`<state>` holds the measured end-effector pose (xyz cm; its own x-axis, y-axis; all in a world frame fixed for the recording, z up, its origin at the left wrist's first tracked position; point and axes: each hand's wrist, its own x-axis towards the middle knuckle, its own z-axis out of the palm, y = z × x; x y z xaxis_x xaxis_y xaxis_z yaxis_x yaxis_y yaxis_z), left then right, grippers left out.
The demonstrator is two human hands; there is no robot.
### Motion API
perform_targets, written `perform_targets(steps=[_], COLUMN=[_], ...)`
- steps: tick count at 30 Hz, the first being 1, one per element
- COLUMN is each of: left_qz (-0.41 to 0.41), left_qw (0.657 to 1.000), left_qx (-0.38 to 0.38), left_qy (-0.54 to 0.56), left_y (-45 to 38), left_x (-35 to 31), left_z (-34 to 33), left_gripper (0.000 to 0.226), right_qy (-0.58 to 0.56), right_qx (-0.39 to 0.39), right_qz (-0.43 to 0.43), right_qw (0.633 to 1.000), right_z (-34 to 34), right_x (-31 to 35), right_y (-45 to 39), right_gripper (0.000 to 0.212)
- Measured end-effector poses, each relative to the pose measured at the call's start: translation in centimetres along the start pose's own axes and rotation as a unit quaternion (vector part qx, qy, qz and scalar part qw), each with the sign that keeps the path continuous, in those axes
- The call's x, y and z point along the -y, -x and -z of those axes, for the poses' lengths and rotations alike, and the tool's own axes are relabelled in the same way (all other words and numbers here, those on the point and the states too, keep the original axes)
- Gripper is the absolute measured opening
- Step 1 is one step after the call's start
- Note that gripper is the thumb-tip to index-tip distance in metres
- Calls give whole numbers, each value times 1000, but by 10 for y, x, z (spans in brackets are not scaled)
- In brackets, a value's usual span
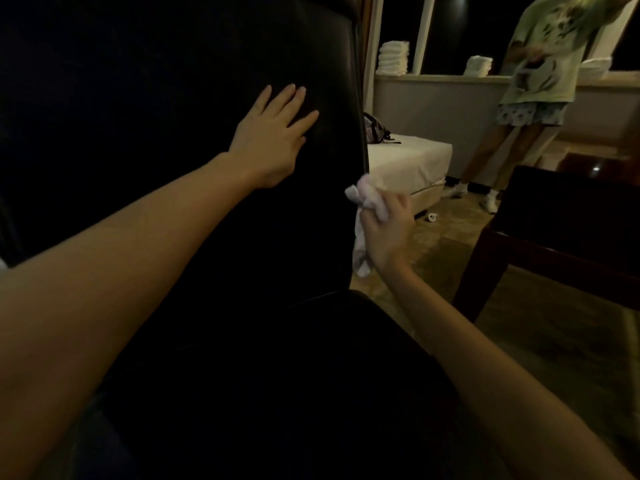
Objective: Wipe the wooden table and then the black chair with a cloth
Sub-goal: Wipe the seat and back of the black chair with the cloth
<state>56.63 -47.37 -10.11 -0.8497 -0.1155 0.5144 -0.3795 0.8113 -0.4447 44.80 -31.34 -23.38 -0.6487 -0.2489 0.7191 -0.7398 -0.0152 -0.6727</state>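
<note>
The black chair [173,98] fills the left and middle of the view, its tall backrest upright and its seat below. My left hand [273,133] lies flat against the backrest with the fingers spread and straight. My right hand [384,230] grips a white cloth [367,202] at the backrest's right edge. A tail of the cloth hangs down below the hand. A dark wooden table [554,258] stands at the right, apart from both hands.
A person in a light shirt [540,64] stands at the back right. A white bed [408,161] with a bag [375,131] on it sits behind the chair. Folded towels [393,58] are stacked on the window ledge. A small white object [432,216] lies on the floor.
</note>
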Motion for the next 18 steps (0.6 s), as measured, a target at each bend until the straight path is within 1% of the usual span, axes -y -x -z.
perform_targets(steps=[3, 6, 7, 8, 10, 12, 15, 18], left_qz=[-22, -39, -40, -38, -35, -38, -45, -36], left_qw=[999, 994, 993, 992, 992, 993, 993, 993], left_qx=[-8, -59, -73, -83, -91, -93, -101, -105], left_qy=[-45, -79, -81, -83, -79, -63, -41, -42], left_y=[-5, -4, -3, -3, -4, -5, -2, -2], left_x=[12, 18, 18, 17, 19, 21, 21, 20], left_z=[-6, -20, -26, -31, -36, -35, -36, -35], left_gripper=[49, 49, 49, 50, 51, 50, 49, 49], right_qy=[35, 74, 77, 40, 4, 49, 10, -29], right_qx=[-36, -53, -54, -57, -30, 4, 18, 18], right_qz=[19, 49, 47, 20, -6, 23, 61, 62], right_qw=[999, 995, 994, 997, 1000, 999, 998, 997], right_z=[-17, -33, -38, -44, -58, -73, -82, -67], right_x=[10, -2, -12, -18, -26, -28, -30, -28], right_y=[-19, -14, -7, 1, 24, 47, 58, 49], right_gripper=[34, 36, 34, 30, 27, 32, 24, 30])
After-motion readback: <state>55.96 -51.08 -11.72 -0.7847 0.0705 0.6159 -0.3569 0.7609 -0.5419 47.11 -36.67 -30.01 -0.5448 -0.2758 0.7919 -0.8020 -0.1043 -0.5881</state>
